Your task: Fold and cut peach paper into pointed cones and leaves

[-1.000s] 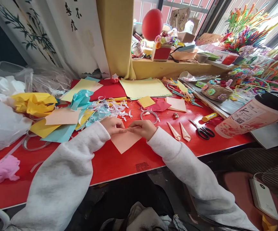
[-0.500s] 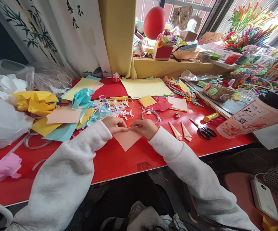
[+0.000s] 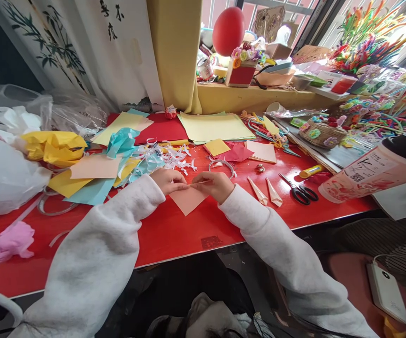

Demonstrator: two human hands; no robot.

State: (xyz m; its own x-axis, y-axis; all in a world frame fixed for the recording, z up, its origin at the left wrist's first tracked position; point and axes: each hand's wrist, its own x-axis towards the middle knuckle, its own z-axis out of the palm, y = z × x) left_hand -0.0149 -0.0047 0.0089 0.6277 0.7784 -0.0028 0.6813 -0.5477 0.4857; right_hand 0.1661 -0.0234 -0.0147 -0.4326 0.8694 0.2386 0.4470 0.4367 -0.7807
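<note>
A piece of peach paper [image 3: 187,202] is held between both hands just over the red table, one corner pointing toward me. My left hand [image 3: 169,181] pinches its upper left edge. On the other side my right hand [image 3: 214,184] pinches the upper right edge, and the fingertips of both hands nearly meet. The fingers hide the paper's far part. Behind my right hand lies a roll of clear tape [image 3: 231,170]. To the right are two folded paper cones [image 3: 258,191] and black-handled scissors [image 3: 300,192].
Coloured paper sheets [image 3: 217,127] lie along the back, with white paper shreds [image 3: 180,158] in front. Crumpled yellow paper [image 3: 55,148] and a plastic bag [image 3: 9,173] are at left. A tilted cup [image 3: 371,171] and a yellow glue stick [image 3: 311,171] stand right.
The paper's near corner sits slightly higher, closer to my fingers. Both hands keep their pinch. The whole view has shifted a little.
</note>
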